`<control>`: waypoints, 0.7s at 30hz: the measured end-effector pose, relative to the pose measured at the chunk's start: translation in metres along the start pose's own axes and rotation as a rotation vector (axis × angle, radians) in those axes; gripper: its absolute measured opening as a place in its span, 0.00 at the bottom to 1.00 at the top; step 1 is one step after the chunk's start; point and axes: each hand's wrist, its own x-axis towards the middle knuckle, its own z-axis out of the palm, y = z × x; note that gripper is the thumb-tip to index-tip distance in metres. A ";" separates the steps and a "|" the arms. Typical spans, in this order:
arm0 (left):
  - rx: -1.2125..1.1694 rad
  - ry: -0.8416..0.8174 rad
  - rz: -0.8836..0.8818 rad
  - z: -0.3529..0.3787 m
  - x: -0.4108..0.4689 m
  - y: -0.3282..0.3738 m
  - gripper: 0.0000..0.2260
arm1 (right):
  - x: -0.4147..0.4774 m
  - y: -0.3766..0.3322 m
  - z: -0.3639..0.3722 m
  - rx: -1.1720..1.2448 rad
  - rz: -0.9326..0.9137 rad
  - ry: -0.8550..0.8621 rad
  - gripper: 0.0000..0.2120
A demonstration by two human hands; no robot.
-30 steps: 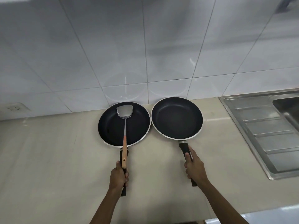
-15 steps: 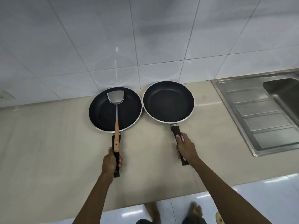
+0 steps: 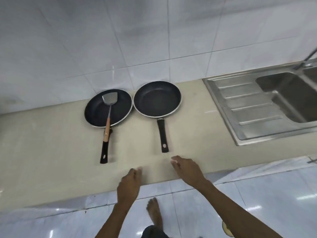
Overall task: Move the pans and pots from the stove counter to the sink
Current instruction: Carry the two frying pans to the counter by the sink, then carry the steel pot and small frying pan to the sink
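Two black frying pans lie side by side on the beige counter (image 3: 51,143), handles pointing toward me. The left pan (image 3: 96,111) holds a metal spatula (image 3: 109,100) with a wooden grip that rests along the pan's handle. The right pan (image 3: 157,98) is empty, its black handle free. My left hand (image 3: 128,184) hovers over the counter's front edge, empty, fingers loosely apart. My right hand (image 3: 187,170) is just below the right pan's handle end, open and not touching it.
A stainless steel sink (image 3: 288,93) with a ribbed drainboard (image 3: 247,107) sits at the right, with a tap (image 3: 307,59) above it. White tiled wall behind. Below the counter edge are a glossy tiled floor and my bare foot (image 3: 154,213).
Both hands have let go of the pan handles and pulled back toward the counter's front edge. The view has backed away; more of the sink and floor shows.
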 end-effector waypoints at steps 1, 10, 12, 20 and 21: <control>0.131 -0.002 0.172 0.019 -0.016 0.019 0.22 | -0.017 0.019 -0.004 -0.133 -0.090 0.046 0.21; 0.467 -0.143 0.981 0.178 -0.113 0.237 0.31 | -0.181 0.194 -0.121 -0.591 -0.006 0.265 0.25; 0.455 -0.181 1.116 0.210 -0.132 0.296 0.32 | -0.216 0.231 -0.158 -0.575 0.145 0.309 0.27; 0.380 -0.294 1.517 0.328 -0.206 0.513 0.32 | -0.325 0.353 -0.293 -0.524 0.629 0.561 0.29; 0.373 -0.301 1.551 0.344 -0.215 0.539 0.33 | -0.333 0.368 -0.311 -0.520 0.675 0.587 0.29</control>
